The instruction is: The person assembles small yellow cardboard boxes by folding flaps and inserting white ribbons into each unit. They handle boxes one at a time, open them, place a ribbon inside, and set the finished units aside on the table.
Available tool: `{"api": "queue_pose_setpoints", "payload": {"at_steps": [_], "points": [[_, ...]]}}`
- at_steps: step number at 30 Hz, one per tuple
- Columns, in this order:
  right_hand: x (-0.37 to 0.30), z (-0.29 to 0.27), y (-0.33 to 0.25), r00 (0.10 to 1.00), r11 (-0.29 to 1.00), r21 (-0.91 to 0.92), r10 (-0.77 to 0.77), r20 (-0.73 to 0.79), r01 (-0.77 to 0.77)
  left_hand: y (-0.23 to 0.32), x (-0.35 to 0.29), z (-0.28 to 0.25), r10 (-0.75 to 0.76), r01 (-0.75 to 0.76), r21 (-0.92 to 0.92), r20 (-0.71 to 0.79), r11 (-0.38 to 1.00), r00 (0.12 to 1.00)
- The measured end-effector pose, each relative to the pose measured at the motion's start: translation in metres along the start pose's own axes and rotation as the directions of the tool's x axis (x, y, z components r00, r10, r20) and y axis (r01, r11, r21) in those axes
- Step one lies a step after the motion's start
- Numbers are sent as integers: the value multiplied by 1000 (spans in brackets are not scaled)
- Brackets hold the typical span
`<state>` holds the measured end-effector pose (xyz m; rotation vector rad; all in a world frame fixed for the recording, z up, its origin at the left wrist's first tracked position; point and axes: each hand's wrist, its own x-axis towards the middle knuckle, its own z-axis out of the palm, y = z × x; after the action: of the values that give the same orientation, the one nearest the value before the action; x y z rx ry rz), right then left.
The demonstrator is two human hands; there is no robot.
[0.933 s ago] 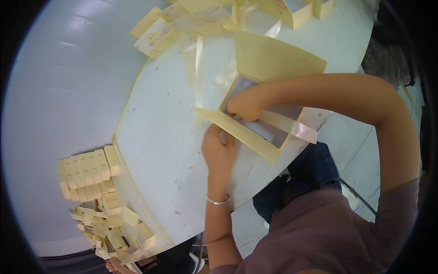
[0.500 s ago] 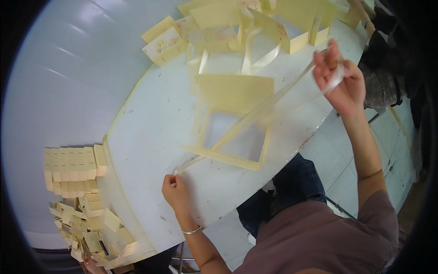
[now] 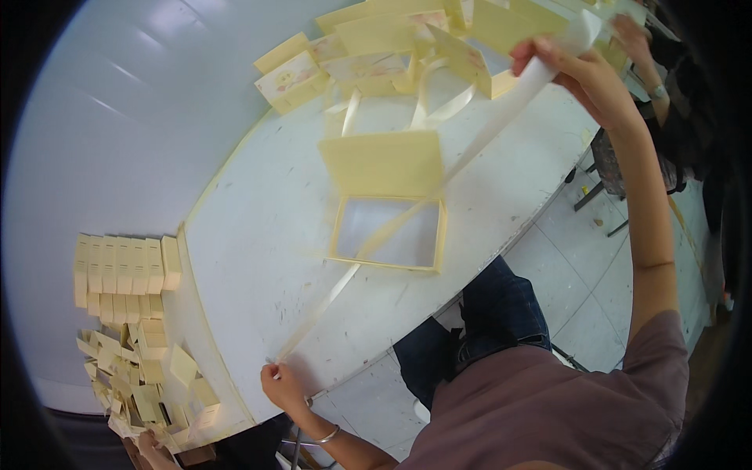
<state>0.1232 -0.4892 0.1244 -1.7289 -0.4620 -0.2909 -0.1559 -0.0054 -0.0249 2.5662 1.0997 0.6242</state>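
A long cream ribbon [image 3: 317, 309] is stretched slantwise between my two hands. My left hand [image 3: 282, 385] is closed in a pinch on its lower end, near the table's front edge. High at the right, my right hand [image 3: 580, 74] has its fingers bent over the other stretch, with a loop of ribbon standing up past the knuckles. Between the hands stands a pale yellow box [image 3: 442, 235], its lid [image 3: 384, 163] folded back. The ribbon crosses the box's opening and passes its front wall; whether it runs through a slot there I cannot tell.
More yellow boxes [image 3: 368, 35] with trailing ribbons [image 3: 454, 106] crowd the table's far side. At the left, rows of small cream boxes [image 3: 117, 266] stand above a jumbled heap [image 3: 141, 376]. Another person's hand [image 3: 634, 43] shows at the far right, another hand [image 3: 149, 446] by the heap.
My right hand has risen farther away, and my left hand has moved nearer and to the left, drawing the ribbon out longer. The box has turned straighter.
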Motion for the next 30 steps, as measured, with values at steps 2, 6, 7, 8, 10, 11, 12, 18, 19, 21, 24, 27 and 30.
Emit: {"api": "queue_pose_setpoints", "payload": {"at_steps": [2,6,7,8,10,11,12,18,19,21,24,27,30], "points": [[9,28,-16,978,940,333,6,209,-77,-7,-6,-16,74,-44,165,-178,985,981],[19,81,-48,830,973,116,106,547,-200,106,-19,-11,62,-91,-575,-69,813,996],[18,101,-49,811,989,23,107,575,-146,133,-25,-10,122,-35,-742,63,670,991],[20,120,-43,760,998,-34,65,646,-56,155,-28,-8,206,49,-865,174,499,963],[17,139,-23,631,988,-125,41,774,90,196,-19,13,387,-58,-866,160,496,908],[14,142,-19,558,975,-168,60,828,145,219,-13,18,390,-8,-870,213,493,896],[12,146,-14,474,959,-198,81,877,201,235,-6,24,385,43,-867,265,497,884],[6,129,20,456,811,-415,211,864,411,279,22,55,560,258,-931,362,259,745],[5,126,27,474,789,-434,209,856,435,281,22,58,545,348,-896,444,276,711],[0,128,40,476,832,-412,210,854,371,281,23,64,504,516,-798,599,311,622],[-8,134,42,397,834,-439,298,868,335,272,27,79,476,549,-744,666,380,574],[-15,143,40,298,845,-409,315,901,345,269,26,80,432,595,-700,713,394,552],[-20,152,51,217,877,-299,230,949,377,271,26,80,411,592,-710,704,382,579]]}}
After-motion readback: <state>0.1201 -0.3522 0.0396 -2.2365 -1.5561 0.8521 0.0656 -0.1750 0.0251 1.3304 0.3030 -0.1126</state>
